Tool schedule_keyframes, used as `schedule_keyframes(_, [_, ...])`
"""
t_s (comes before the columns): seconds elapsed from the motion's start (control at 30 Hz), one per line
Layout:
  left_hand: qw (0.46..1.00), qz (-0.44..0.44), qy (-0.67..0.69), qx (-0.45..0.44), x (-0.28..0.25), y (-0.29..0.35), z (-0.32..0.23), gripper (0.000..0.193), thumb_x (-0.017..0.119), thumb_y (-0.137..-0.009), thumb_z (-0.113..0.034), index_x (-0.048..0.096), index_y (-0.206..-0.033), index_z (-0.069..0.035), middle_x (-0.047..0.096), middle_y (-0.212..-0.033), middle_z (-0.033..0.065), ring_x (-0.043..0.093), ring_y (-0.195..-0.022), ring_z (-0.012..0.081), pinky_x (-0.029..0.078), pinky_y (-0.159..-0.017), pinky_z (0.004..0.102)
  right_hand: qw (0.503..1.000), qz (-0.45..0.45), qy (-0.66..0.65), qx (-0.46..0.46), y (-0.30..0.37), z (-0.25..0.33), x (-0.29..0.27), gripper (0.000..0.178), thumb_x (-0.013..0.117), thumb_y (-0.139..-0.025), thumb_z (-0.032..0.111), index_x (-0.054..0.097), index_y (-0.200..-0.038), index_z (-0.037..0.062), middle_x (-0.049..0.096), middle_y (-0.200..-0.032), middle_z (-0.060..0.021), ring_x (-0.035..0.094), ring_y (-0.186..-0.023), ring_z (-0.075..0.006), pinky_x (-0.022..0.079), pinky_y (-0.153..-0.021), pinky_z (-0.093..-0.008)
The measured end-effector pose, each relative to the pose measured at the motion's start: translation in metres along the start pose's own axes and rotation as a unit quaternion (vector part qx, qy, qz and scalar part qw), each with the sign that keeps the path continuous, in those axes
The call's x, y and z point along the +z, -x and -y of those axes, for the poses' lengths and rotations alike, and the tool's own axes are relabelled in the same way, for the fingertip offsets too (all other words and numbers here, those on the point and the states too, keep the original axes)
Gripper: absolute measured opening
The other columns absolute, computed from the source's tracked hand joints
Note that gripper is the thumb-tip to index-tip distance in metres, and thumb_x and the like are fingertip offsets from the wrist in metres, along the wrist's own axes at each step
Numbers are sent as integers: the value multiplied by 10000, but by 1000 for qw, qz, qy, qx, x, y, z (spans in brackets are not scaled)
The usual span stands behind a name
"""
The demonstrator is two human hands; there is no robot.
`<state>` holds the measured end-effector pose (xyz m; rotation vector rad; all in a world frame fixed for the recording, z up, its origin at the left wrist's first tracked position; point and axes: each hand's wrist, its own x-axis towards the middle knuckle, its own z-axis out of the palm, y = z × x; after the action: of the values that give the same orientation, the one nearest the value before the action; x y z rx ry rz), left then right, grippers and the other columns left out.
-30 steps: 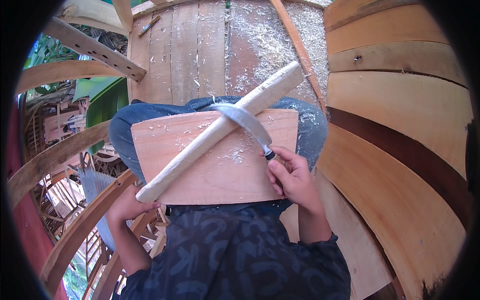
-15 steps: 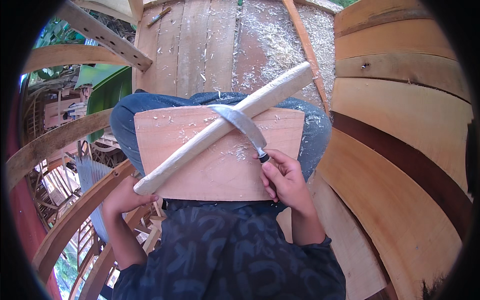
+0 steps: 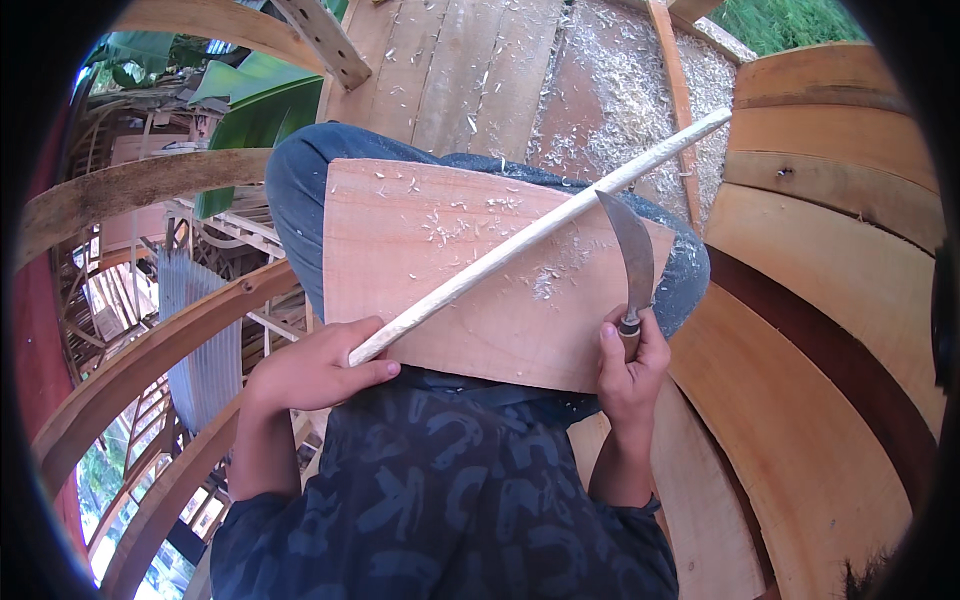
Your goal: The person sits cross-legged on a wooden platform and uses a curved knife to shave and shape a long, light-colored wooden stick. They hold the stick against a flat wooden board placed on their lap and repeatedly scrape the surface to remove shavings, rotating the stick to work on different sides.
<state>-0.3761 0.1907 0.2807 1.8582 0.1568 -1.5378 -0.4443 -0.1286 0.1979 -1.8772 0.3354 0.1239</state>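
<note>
Across my lap lies a flat wooden board (image 3: 450, 320) sprinkled with shavings. My left hand (image 3: 320, 368) is closed round the near end of a long pale strip of wood (image 3: 520, 243), which slants over the board up to the right, its narrow edge showing. My right hand (image 3: 632, 370) grips a curved knife (image 3: 632, 250) by its short dark handle, over the board's right side. The blade points away from me, and its tip is close to the strip; whether it touches I cannot tell.
Curled shavings (image 3: 640, 130) cover the planked floor (image 3: 455, 85) ahead, where a narrow batten (image 3: 675, 100) lies. Curved planks (image 3: 800, 380) wall the right side. Open wooden ribs (image 3: 180, 345) stand at the left, with a green leaf (image 3: 265, 120) and corrugated sheet (image 3: 200, 340) beyond.
The strip has been rolled from its broad face onto its edge. My right hand and the knife have shifted right, the blade now pointing more straight ahead. The view has swung slightly.
</note>
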Motion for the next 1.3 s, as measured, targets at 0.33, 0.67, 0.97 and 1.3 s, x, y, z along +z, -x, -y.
schedule_keyframes(0.33, [949,-238,-197,55,30,-9,-16,378,653,-845,-327,493,-948,0,617,-824,275,602,-813,462,459,-695,502,983,117,139,-1,9,28,7,186,661,-872,157,598,-919,-11,564,-606,-152,572,-484,-243,431,-488,-333])
schedule_keyframes(0.67, [958,-221,-177,50,39,-11,-14,322,658,-842,-256,477,-929,-4,612,-806,269,592,-801,467,444,-672,507,971,99,215,40,13,32,22,226,668,-874,218,612,-811,9,500,-494,-130,558,-463,-295,414,-465,-359])
schedule_keyframes(0.97, [961,-220,-153,65,38,-12,-6,299,660,-842,-220,477,-931,-1,611,-797,273,593,-800,470,444,-673,511,972,-77,204,89,-12,8,-27,292,616,-915,199,563,-736,-26,418,-483,-118,407,-395,-171,326,-429,-335])
schedule_keyframes(1.3, [975,-180,-118,58,32,-13,-10,274,644,-851,-225,515,-970,-14,618,-804,260,594,-808,469,443,-679,512,972,125,198,8,14,36,27,246,703,-843,222,609,-781,3,521,-525,-138,557,-451,-272,421,-454,-354])
